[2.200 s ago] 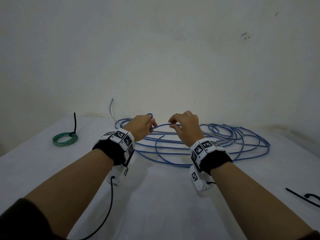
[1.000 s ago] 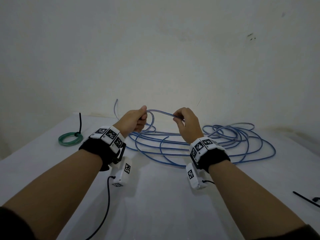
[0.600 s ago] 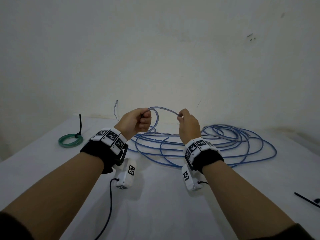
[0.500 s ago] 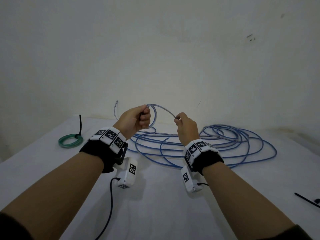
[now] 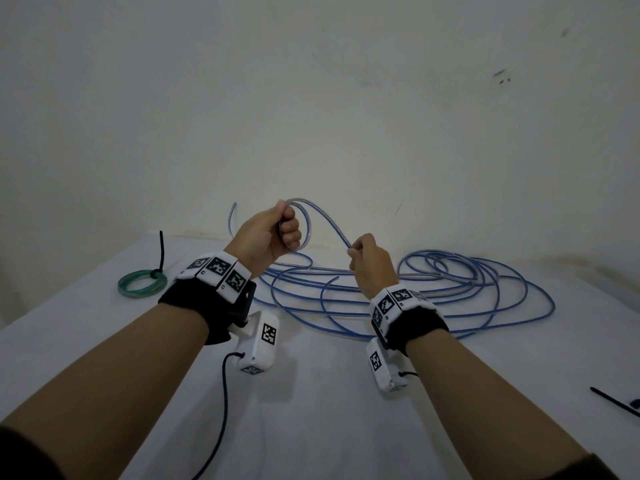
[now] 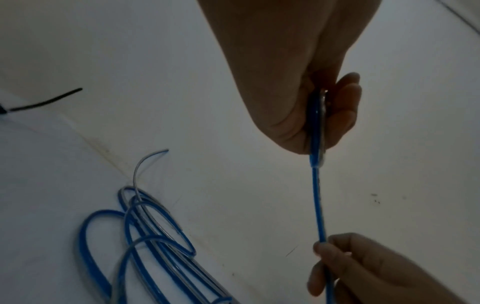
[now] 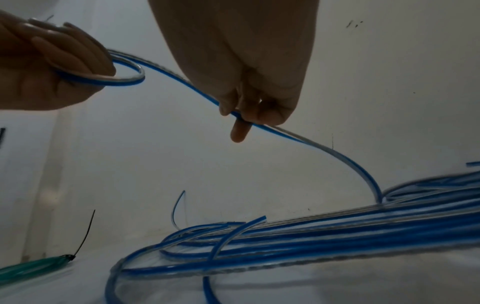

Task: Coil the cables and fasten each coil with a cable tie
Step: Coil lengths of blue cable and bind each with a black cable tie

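A long blue cable (image 5: pixel 450 292) lies in loose loops on the white table (image 5: pixel 311 410) by the wall. My left hand (image 5: pixel 277 230) is raised above it and grips a small first loop of the blue cable (image 7: pixel 124 78) in its fist. My right hand (image 5: pixel 363 258) pinches the same cable (image 6: pixel 318 201) a short way along, between thumb and fingers (image 7: pixel 240 127). From there the cable (image 7: pixel 350 162) drops to the pile. A free cable end (image 5: pixel 232 220) sticks up near the wall.
A green cable coil (image 5: pixel 142 285), fastened with a black cable tie (image 5: pixel 161 251), lies at the far left; it also shows as the green coil (image 7: pixel 31 267). A loose black cable tie (image 5: pixel 613 400) lies at the right edge. A black camera cord (image 5: pixel 221 410) hangs from my left wrist.
Both hands have lifted the blue cable off the pile. The left hand turned and closed on a small loop, while the right hand slid along the cable and feeds it toward the left.
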Tool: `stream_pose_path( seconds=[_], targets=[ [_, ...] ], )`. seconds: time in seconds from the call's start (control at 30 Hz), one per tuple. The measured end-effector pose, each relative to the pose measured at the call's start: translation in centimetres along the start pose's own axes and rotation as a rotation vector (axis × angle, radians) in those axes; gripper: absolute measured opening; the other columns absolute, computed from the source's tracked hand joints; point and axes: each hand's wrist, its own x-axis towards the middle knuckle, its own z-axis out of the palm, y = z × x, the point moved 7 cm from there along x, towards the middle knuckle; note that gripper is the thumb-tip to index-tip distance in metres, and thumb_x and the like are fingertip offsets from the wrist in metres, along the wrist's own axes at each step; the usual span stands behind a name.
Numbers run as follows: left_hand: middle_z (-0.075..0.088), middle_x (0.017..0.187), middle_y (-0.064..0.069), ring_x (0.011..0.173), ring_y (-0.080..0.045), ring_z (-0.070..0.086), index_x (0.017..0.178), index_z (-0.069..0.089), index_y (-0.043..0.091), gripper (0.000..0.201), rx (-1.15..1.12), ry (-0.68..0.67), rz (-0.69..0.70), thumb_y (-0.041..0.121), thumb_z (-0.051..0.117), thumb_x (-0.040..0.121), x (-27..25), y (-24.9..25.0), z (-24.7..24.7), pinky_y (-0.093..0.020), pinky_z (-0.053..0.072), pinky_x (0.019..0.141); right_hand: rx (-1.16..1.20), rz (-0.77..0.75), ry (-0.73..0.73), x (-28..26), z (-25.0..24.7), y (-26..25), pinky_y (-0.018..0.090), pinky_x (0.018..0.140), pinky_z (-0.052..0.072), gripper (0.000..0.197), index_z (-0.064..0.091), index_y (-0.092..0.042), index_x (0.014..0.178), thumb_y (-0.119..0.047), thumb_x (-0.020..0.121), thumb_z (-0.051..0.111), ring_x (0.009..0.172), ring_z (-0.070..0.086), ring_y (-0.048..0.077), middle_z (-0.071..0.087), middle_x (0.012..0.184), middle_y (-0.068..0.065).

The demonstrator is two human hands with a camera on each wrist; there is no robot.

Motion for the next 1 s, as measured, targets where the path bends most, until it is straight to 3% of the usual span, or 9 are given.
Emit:
stream_pose_path(
  seconds=[0.1,0.2,0.3,0.37,0.47,0.57,0.67,0.83,1.0],
  targets=[
    [0.045,0.05,0.007,0.044,-0.007,0.042,0.073,0.042,0.015,0.036,-0.075,0.056,0.097,0.026,0.024,0.102,0.3,0.6,-0.4,-0.017,0.039,0.047,0.004,-0.014,-0.077,-0.2,0.8,-0.1,0.034,0.075,0.044,0.012,0.055,-0.006,0.102,-0.007,0.095,0.045,0.087,0.055,0.026,0.063,0.1,0.015],
    [0.053,0.053,0.005,0.047,-0.008,0.048,0.075,0.044,0.013,0.035,-0.125,0.08,0.154,0.022,0.024,0.102,0.4,0.5,-0.5,-0.017,0.043,0.049,-0.146,0.005,-0.078,-0.4,0.8,-0.1,0.039,0.089,0.039,0.02,0.058,-0.024,0.098,-0.01,0.095,0.044,0.095,0.05,0.024,0.062,0.089,-0.005],
    [0.059,0.055,0.004,0.049,-0.008,0.055,0.074,0.045,0.012,0.036,-0.099,0.124,0.2,0.021,0.025,0.103,0.9,0.3,-0.5,-0.018,0.049,0.054,0.014,-0.014,-0.15,-0.6,1.4,-0.8,0.038,0.082,0.044,0.027,0.058,-0.028,0.093,-0.01,0.096,0.039,0.083,0.055,0.022,0.059,0.073,-0.006],
    [0.064,0.058,0.003,0.053,-0.008,0.06,0.075,0.046,0.01,0.037,0.027,0.164,0.235,0.021,0.025,0.103,1.3,0.3,-0.7,-0.018,0.052,0.06,0.114,-0.068,-0.205,-0.9,1.7,-1.9,0.032,0.072,0.042,0.027,0.062,-0.019,0.101,-0.008,0.097,0.038,0.072,0.051,0.017,0.055,0.071,-0.002],
    [0.067,0.079,-0.003,0.072,-0.011,0.065,0.082,0.05,0.01,0.032,0.349,0.182,0.332,0.02,0.028,0.102,1.2,0.0,-0.4,-0.021,0.055,0.073,0.078,-0.189,-0.265,-1.3,1.7,-3.8,0.023,0.071,0.034,0.029,0.063,-0.007,0.114,-0.008,0.098,0.04,0.079,0.046,0.015,0.051,0.081,0.002],
    [0.065,0.089,-0.004,0.083,-0.016,0.065,0.086,0.052,0.012,0.026,0.601,0.225,0.397,0.017,0.032,0.101,0.9,-0.5,-0.4,-0.027,0.053,0.082,0.013,-0.316,-0.255,-1.8,1.3,-5.3,0.021,0.067,0.032,0.024,0.065,-0.008,0.113,-0.013,0.092,0.054,0.08,0.045,0.016,0.048,0.08,0.003],
    [0.067,0.088,-0.004,0.087,-0.021,0.065,0.091,0.054,0.005,0.026,0.855,0.214,0.389,0.018,0.034,0.101,1.0,-1.1,-0.6,-0.035,0.052,0.087,0.004,-0.418,-0.228,-2.3,1.0,-5.9,0.015,0.066,0.034,0.03,0.064,-0.008,0.112,-0.001,0.083,0.058,0.072,0.043,0.013,0.047,0.081,0.003],
    [0.066,0.084,-0.01,0.079,-0.024,0.065,0.089,0.05,0.003,0.031,1.144,0.128,0.284,0.024,0.032,0.101,0.8,-2.1,-0.5,-0.041,0.052,0.083,0.07,-0.442,-0.149,-1.8,-0.2,-6.1,0.011,0.063,0.036,0.017,0.058,-0.003,0.094,0.004,0.079,0.062,0.064,0.044,0.002,0.051,0.081,0.0],
    [0.054,0.074,0.004,0.064,-0.007,0.055,0.086,0.047,0.007,0.029,1.182,0.074,0.198,0.024,0.029,0.102,0.8,-2.3,0.2,-0.019,0.046,0.063,-0.203,-0.555,0.11,-1.8,-1.6,-6.2,0.032,0.069,0.037,0.007,0.069,-0.016,0.081,-0.022,0.078,0.069,0.076,0.053,0.019,0.062,0.081,0.001]
  ],
)
